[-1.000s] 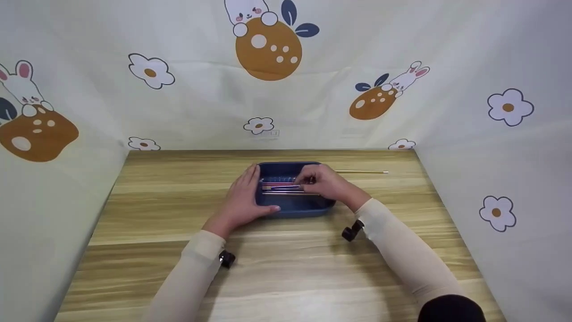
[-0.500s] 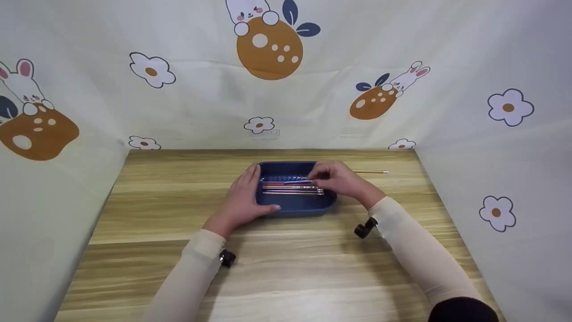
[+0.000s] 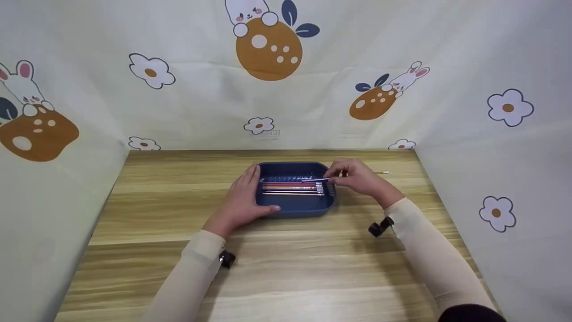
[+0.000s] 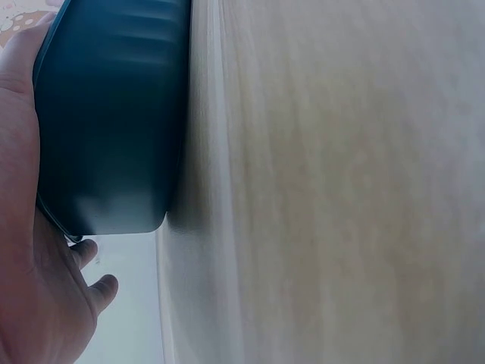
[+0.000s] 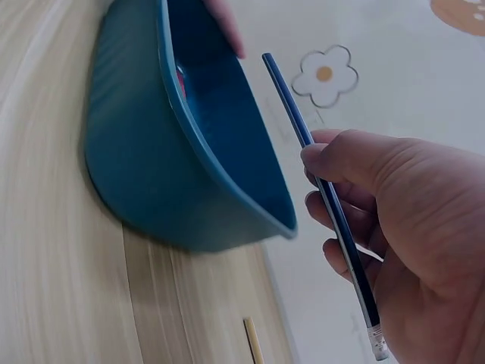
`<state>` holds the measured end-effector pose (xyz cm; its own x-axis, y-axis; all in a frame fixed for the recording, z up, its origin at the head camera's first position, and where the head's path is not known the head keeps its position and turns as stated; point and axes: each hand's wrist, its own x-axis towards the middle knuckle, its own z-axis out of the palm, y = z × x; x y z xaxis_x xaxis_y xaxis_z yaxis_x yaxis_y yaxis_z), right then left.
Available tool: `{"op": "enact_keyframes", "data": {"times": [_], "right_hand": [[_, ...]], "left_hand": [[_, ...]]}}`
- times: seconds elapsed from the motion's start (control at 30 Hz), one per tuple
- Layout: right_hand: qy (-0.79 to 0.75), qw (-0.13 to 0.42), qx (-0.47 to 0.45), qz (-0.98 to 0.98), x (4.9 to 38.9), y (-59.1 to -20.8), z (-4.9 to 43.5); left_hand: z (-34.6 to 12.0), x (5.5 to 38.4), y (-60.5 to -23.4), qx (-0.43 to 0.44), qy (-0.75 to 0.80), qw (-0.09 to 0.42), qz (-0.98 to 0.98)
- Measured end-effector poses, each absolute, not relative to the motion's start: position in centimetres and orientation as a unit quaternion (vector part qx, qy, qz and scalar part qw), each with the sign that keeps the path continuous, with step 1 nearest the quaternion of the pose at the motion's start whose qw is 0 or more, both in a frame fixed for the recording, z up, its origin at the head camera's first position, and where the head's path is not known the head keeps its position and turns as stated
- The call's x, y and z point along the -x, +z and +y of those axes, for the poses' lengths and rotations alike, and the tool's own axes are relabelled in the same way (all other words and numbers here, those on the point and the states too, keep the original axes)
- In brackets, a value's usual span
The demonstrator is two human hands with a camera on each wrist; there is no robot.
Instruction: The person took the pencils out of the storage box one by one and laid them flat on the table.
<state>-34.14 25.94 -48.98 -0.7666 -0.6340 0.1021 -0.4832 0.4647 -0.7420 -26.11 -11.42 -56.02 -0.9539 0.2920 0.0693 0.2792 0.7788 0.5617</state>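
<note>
A blue plastic bin [image 3: 297,213] stands on the table. My left hand [image 3: 241,199] holds its left end, thumb along the front rim and fingers at the left side; the left wrist view shows fingertips past the bin's end. Several pencils [image 3: 290,188] lie side by side inside, eraser ends to the right. My right hand [image 3: 359,177], over the bin's right end, pinches a dark blue pencil [image 5: 292,106] between thumb and fingers. That pencil's white eraser end [image 5: 377,345] is by the palm, and its other end points left over the bin.
Behind the right hand, a yellowish pencil [image 3: 382,172] lies on the wooden table [image 3: 286,268], partly hidden. A clear ridged strip [image 3: 286,178] shows inside the bin behind the pencils. Patterned cloth walls [image 3: 196,112] enclose the table's back and sides.
My right hand has moved right from over the bin's middle to its right end, carrying the dark blue pencil. More of the pencils inside are now visible. The left hand has stayed put.
</note>
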Motion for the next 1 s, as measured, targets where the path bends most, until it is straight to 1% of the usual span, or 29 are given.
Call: {"op": "enact_keyframes", "data": {"times": [0.27,0.43,0.7,1.0], "right_hand": [[-0.411,0.063,0.292,0.861,33.8,-48.9,28.2],[-0.414,0.055,0.279,0.865,33.6,-48.7,29.1],[-0.392,0.042,0.260,0.881,34.5,-49.7,31.9],[-0.396,0.029,0.247,0.884,35.3,-50.7,34.1]], "left_hand": [[-11.5,26.1,-56.0,-0.151,0.295,0.015,0.943],[-11.5,26.1,-56.2,-0.152,0.297,0.010,0.943],[-11.3,26.1,-56.3,-0.158,0.299,0.000,0.941],[-11.4,26.1,-56.2,-0.147,0.303,0.015,0.941]]}}
